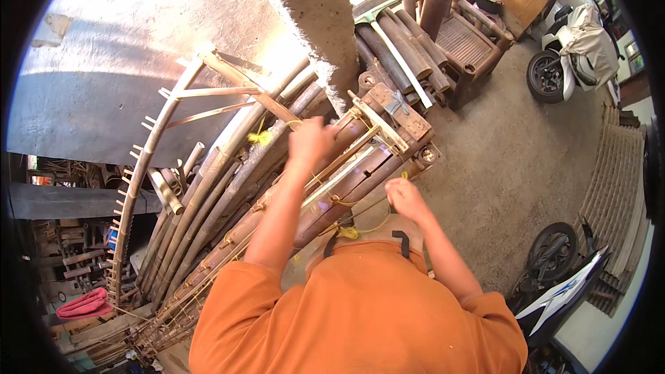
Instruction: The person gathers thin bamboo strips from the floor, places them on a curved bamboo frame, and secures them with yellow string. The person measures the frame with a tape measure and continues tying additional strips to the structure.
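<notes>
A long brown bamboo frame point(310, 223) runs diagonally in front of me, with thin bamboo strips along it and a wooden block point(409, 119) at its far end. My left hand point(312, 141) is closed in a fist above the frame, around a yellow cord point(294, 122). A small yellow bundle of cord point(260, 138) hangs beside that hand. At the frame's near side, my right hand point(406, 199) is closed on yellow cord too. A second yellow bundle point(348, 233) dangles below, close to my body. Several turns of cord wrap the frame.
A curved bamboo piece with pegs point(143, 163) stands left, beside stacked bamboo poles point(215, 166). A pale green-handled saw-like tool point(398, 52) rests on cut bamboo tubes point(409, 45). Right are a bamboo chair point(460, 45), a covered motorbike point(585, 48) and another motorbike point(561, 294).
</notes>
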Demonstrator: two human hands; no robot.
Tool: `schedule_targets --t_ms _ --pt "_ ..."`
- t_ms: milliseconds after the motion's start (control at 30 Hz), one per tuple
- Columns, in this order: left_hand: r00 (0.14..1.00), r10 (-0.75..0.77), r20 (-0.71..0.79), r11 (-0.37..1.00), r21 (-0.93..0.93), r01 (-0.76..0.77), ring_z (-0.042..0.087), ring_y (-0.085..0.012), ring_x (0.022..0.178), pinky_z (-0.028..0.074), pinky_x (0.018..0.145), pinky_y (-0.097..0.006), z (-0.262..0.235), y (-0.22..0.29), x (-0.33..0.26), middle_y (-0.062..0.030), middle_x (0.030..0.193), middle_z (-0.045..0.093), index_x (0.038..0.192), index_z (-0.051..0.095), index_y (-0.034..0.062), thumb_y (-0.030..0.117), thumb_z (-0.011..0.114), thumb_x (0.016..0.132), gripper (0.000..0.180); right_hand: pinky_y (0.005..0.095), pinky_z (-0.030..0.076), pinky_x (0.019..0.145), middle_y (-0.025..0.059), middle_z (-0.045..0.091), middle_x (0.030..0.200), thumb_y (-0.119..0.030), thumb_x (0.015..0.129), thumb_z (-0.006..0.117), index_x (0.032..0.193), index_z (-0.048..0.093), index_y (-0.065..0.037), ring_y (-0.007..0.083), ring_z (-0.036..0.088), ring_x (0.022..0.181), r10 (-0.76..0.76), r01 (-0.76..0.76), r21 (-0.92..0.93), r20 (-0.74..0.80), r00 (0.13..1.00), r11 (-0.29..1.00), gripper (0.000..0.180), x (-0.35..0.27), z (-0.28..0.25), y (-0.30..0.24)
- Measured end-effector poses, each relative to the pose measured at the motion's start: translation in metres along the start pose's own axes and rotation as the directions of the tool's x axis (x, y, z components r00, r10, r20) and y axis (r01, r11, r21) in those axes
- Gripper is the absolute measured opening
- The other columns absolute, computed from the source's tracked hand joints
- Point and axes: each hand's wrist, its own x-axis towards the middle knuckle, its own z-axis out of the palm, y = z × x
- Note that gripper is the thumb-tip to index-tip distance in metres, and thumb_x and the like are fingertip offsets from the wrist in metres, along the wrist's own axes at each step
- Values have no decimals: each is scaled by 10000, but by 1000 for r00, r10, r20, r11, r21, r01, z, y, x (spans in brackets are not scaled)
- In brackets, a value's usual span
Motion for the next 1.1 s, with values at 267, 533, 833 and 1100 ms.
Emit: schedule_targets --t_ms 267,533,833,1100 --pt "978 85 -192 914 -375 -153 628 -411 952 457 827 -527 87 47 -19 -205 972 676 992 631 23 145 633 917 144 402 442 1014 74 575 1127 -284 995 526 999 531 -122 239 538 1104 729 -51 993 114 675 -108 162 31 -49 -48" --pt "974 -91 -209 975 -220 44 592 -367 925 409 813 -465 97 78 -22 -140 955 643 896 580 91 254 626 930 172 323 507 761 82 643 822 -191 1010 500 969 649 -15 170 623 816 -367 112 549 382 848 829 233 147 22 -181" --pt "940 -73 -334 928 -368 -59 625 -361 968 358 833 -546 93 79 -23 -155 953 701 993 713 114 235 548 1004 205 445 489 730 141 704 761 -491 1023 463 846 729 -45 271 624 685 -213 282 -8 634 743 959 549 289 -11 -98" --pt "933 -121 -340 924 -381 -19 691 -311 917 493 816 -438 106 73 -23 -153 929 728 983 740 76 234 561 1012 241 496 486 655 200 591 651 -264 979 545 672 579 -20 422 589 648 -462 624 -67 611 642 779 393 80 -72 -9"
